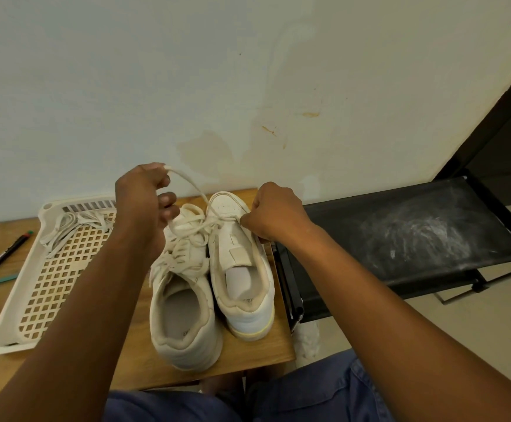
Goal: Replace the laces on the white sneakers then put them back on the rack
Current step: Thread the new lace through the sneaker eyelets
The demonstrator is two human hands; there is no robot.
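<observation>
White low-top sneakers (210, 278) sit side by side on the wooden table (132, 354), toes toward the wall, with the black fabric rack (400, 239) just beside the table on your right. The left shoe is laced; the right one is mostly bare, with a flat cream lace (191, 187) running up from its lowest eyelets. Your left hand (144, 205) pinches that lace's end, raised above the shoes. Your right hand (274, 214) is curled at the right shoe's toe side, seemingly pinching the lace or eyelet edge; the fingertips are hidden.

Pull too hard with your left hand and the two ends will likely come out uneven, or the far end may slip through its eyelet. The raised lace crosses over the left shoe's laces, so it could snag there. The right shoe stands near the table edge; a sideways tug may tip it off. The loose laces in the white perforated plastic tray (50, 269) could get mixed up.
</observation>
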